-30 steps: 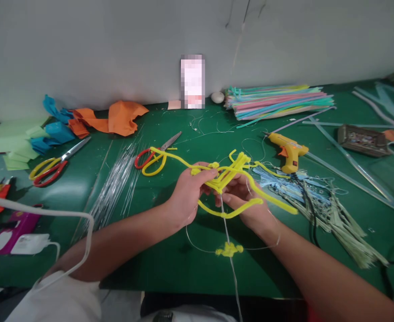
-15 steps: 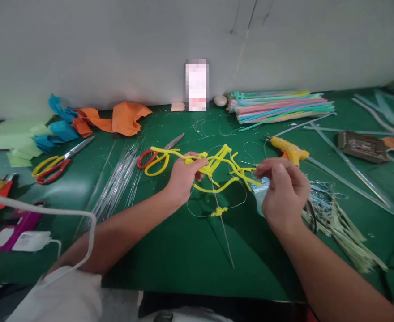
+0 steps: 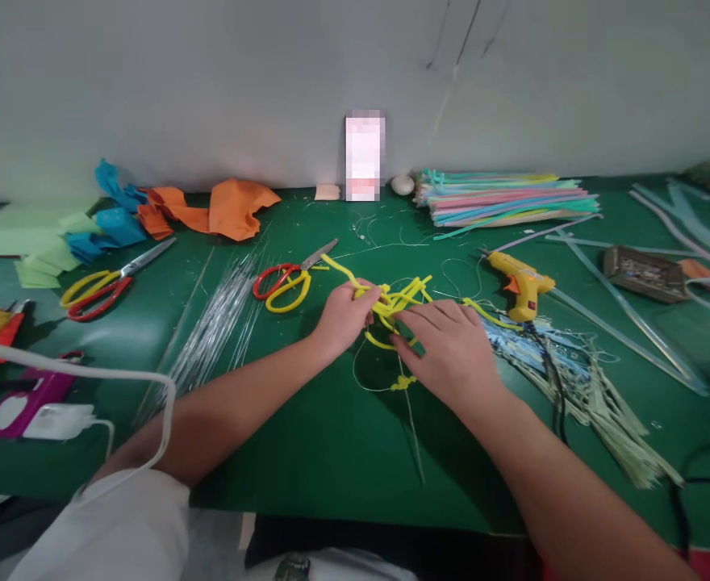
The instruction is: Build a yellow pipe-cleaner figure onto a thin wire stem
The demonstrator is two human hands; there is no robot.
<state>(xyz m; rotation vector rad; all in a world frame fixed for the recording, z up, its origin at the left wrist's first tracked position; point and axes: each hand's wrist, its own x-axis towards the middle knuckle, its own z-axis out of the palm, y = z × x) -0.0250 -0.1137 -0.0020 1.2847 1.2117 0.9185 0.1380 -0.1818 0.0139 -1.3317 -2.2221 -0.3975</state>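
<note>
My left hand [image 3: 348, 319] is closed, pinching a tangle of bent yellow pipe cleaners [image 3: 412, 290] above the table. My right hand [image 3: 452, 347] reaches in from the right, its fingers bent and their tips closed at the lower right of the same tangle, partly hiding it. From the tangle a thin wire stem [image 3: 415, 440] runs down toward me. A loop of fine wire hangs there with a small yellow knot [image 3: 403, 382] on it. Behind my left hand lie red-and-yellow-handled scissors [image 3: 288, 286].
Clear wires [image 3: 215, 323] and second scissors [image 3: 113, 282] lie left, near orange crepe paper [image 3: 240, 210]. A yellow glue gun [image 3: 521, 282], a blue-green tassel bundle [image 3: 603, 403] and coloured pipe cleaners [image 3: 512, 198] are right. A phone [image 3: 364, 157] leans on the wall. A white cable [image 3: 167, 420] crosses my left arm.
My right hand has moved left and inward from near the glue gun to the yellow tangle, and its fingers now meet it. My left hand keeps its hold.
</note>
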